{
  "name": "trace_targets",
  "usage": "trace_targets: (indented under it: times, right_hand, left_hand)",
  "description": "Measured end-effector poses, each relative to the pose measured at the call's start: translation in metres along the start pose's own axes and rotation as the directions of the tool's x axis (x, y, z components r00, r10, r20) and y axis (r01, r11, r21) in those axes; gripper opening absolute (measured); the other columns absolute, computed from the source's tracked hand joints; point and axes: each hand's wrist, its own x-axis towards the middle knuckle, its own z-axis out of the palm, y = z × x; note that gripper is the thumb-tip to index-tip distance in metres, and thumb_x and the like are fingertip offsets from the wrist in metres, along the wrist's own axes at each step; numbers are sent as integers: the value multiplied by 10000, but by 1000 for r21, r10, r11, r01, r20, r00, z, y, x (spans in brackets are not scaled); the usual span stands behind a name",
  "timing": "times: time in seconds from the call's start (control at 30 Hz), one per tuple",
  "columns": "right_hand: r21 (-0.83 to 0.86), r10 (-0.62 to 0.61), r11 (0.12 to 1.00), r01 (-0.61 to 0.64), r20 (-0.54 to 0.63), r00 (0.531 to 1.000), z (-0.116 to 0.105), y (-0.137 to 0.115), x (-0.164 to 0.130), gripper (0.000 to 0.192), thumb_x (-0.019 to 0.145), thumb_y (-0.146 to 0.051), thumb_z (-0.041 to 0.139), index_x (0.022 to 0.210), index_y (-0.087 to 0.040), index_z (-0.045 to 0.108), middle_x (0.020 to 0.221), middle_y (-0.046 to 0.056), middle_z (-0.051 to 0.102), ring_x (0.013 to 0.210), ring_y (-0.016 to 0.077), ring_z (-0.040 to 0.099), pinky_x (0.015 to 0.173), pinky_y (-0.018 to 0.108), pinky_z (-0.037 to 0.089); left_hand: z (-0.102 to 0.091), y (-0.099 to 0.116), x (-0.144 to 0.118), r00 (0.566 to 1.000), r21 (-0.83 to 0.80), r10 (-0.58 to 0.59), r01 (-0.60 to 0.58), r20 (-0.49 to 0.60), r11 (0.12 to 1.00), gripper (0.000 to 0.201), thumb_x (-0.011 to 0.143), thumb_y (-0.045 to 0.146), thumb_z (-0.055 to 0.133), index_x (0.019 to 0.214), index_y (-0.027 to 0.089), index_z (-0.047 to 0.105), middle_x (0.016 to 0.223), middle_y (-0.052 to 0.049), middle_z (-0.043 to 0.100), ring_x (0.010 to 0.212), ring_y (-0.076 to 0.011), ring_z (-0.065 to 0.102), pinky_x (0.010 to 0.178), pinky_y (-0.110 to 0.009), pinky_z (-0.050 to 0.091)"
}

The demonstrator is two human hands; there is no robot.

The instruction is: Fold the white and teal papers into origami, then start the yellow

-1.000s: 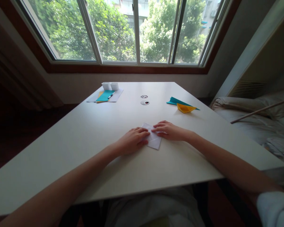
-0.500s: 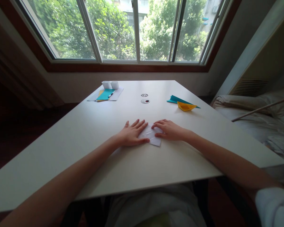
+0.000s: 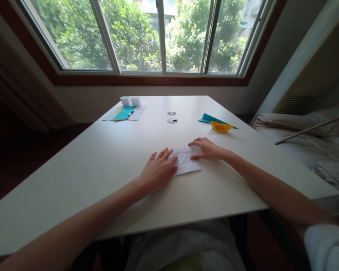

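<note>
A folded sheet of white paper (image 3: 184, 162), marked with creases, lies on the table between my two hands. My left hand (image 3: 159, 169) rests over its left edge, open, with the fingers stretched toward the far side and the thumb near the paper's lower left. At the upper right corner is my right hand (image 3: 207, 149), its fingers bent and thumb apart from the index finger, both tips touching the paper. The undersides of both hands are hidden.
Toward the right stand a yellow paper boat (image 3: 222, 127) and a teal paper plane (image 3: 214, 119). Back left, teal paper (image 3: 124, 112), a pen (image 3: 132, 111) and two white containers (image 3: 130, 101) sit together. Two round fittings (image 3: 172, 121) mark the white table (image 3: 81, 180).
The white paper shows a wider, differently turned shape. My left hand has drawn back slightly toward me and turned; my right hand has moved right and a little away.
</note>
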Motion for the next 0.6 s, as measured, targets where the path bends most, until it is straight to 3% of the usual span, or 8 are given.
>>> trace_targets:
  times: [0.13, 0.3, 0.47, 0.6]
  right_hand:
    - [27, 23, 999, -23, 1, 1000, -1, 1, 1, 575, 656, -596, 610, 1098, -231, 571, 1150, 101, 541, 1105, 285, 449, 905, 434, 370]
    - [86, 49, 995, -44, -62, 997, -2, -7, 2, 496, 634, -474, 680, 1029, -196, 566, 1072, 92, 578, 1042, 264, 491, 858, 411, 399]
    - [230, 96, 972, -56, -165, 982, 3, -18, 3, 300, 668, -344, 661, 896, -185, 548, 874, 34, 618, 804, 170, 570, 714, 298, 450]
    - [260, 178, 958, -124, -192, 965, 10, -21, 3, 335, 670, -362, 653, 931, -175, 557, 774, 13, 610, 702, 141, 563, 647, 263, 445]
  left_hand:
    - [-1, 12, -6, 999, -8, 42, -42, 11, 999, 395, 909, 344, 273, 1260, 237, 419, 1323, -93, 449, 1188, -246, 423, 951, -439, 332]
    - [0, 14, -6, 1000, 0, 21, -21, 6, 1000, 403, 910, 347, 272, 1272, 235, 410, 1342, -97, 428, 1219, -256, 390, 947, -438, 336]
    - [0, 14, -6, 999, 11, 35, -36, 4, 999, 396, 911, 334, 267, 1263, 223, 411, 1343, -104, 423, 1222, -263, 383, 945, -440, 337]
    - [2, 14, -4, 998, -19, 55, -55, 8, 998, 418, 914, 330, 242, 1291, 215, 380, 1356, -99, 404, 1224, -276, 368, 948, -454, 331]
